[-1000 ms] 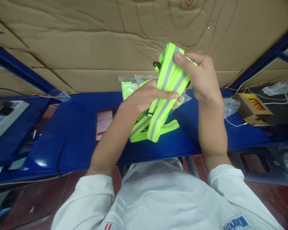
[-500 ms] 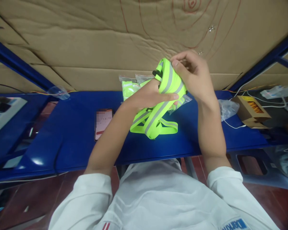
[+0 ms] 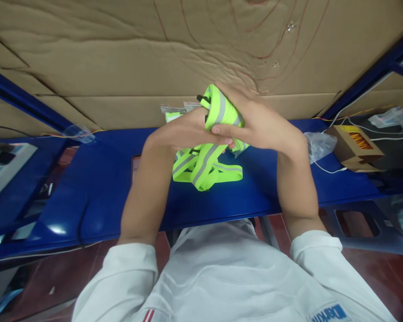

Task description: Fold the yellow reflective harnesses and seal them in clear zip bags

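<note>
Left hand (image 3: 188, 127) curled around the strap (image 3: 224, 109), thumb across the front, most fingers out of sight behind. Right hand (image 3: 258, 118) half closed over the right side of the same bundle, thumb laid just above the left thumb; fingertips hidden, can't tell how tightly they press. Strap is neon yellow-green with a grey stripe, bundled between both hands above the table (image 3: 255, 192). Black clip (image 3: 200, 99) sticks out at the bundle's upper left. Loose length hangs below the hands in crossed loops, black slider (image 3: 195, 152) on it. Phone (image 3: 135, 167) mostly covered by the left forearm, only an edge showing. Clear bags (image 3: 174, 110) with yellow-green contents lie behind the hands, partly blocked. Right of the right forearm: crumpled plastic (image 3: 321, 145), next to it an open brown box (image 3: 356, 145). Clear cup (image 3: 79, 133) at the table's back edge, left side. Cardboard (image 3: 121, 67) with red curved lines stands behind everything.
</note>
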Demonstrator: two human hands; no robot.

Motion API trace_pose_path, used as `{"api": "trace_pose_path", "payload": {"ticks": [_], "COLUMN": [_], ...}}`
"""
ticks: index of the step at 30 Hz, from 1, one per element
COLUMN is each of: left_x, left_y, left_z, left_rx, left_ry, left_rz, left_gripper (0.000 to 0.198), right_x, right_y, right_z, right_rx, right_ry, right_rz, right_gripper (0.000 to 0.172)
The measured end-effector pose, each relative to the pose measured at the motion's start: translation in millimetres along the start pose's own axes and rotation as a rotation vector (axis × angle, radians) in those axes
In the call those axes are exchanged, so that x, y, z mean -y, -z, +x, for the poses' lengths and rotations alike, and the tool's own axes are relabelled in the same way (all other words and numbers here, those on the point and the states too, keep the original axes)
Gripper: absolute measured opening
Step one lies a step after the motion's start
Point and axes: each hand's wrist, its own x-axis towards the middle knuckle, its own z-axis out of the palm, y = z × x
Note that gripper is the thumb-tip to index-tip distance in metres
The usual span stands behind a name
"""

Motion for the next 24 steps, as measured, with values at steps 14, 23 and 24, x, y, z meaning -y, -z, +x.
{"api": "trace_pose_path", "payload": {"ticks": [14, 23, 24], "left_x": [2, 7, 9], "left_y": [9.2, 9.5, 10.4], "left_z": [-4, 0, 1], "left_rx": [-0.007, 0.023, 0.028], "left_ry": [0.091, 0.1, 0.102], "left_rz": [-0.047, -0.025, -0.024], "left_gripper": [0.027, 0.034, 0.034], "right_x": [4, -21, -21], "right_y": [9, -15, -16], "right_z": [5, 16, 17], "right_rx": [-0.1, -0.138, -0.231], "right_ry": [-0.158, -0.289, -0.292], "right_rz": [0.306, 0.697, 0.627], "right_gripper": [0.048, 0.053, 0.056]}}
